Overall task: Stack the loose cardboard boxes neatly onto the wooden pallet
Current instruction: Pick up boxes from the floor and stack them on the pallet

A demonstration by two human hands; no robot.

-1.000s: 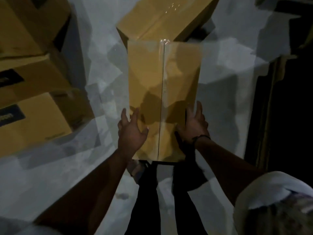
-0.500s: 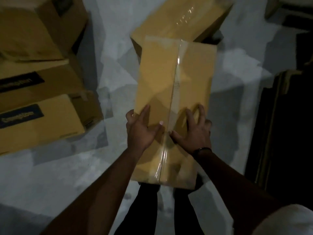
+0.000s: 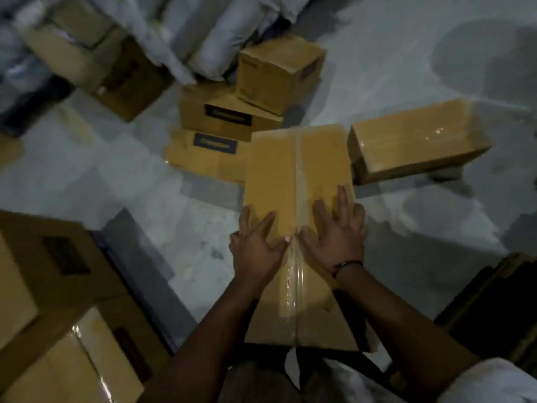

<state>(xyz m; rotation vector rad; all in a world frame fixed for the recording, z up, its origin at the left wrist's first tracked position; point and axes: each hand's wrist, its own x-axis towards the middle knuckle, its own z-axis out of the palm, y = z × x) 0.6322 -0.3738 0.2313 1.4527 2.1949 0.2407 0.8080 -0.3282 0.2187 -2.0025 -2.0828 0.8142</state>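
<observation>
Two hands lie flat on the taped upper face of a long tan cardboard box (image 3: pixel 290 175). The left hand (image 3: pixel 255 248) has its fingers spread straight, thumb near the clear tape seam (image 3: pixel 299 170) and outer fingers at the box's left edge. The right hand (image 3: pixel 334 239) is spread the same way across the seam, with a dark wristband (image 3: pixel 347 264) behind it. Neither hand curls round anything. The box runs away from the person over the pale grey floor (image 3: pixel 145 184).

Just right of its far end lies a second long taped tan box (image 3: pixel 418 141). To the far left, two tan boxes with dark labels (image 3: pixel 229 117) are stacked, with a smaller tan cube box (image 3: pixel 279 74) on top. More tan boxes (image 3: pixel 43 271) crowd the lower left. A dark stack (image 3: pixel 499 301) at the right edge is too dim to identify.
</observation>
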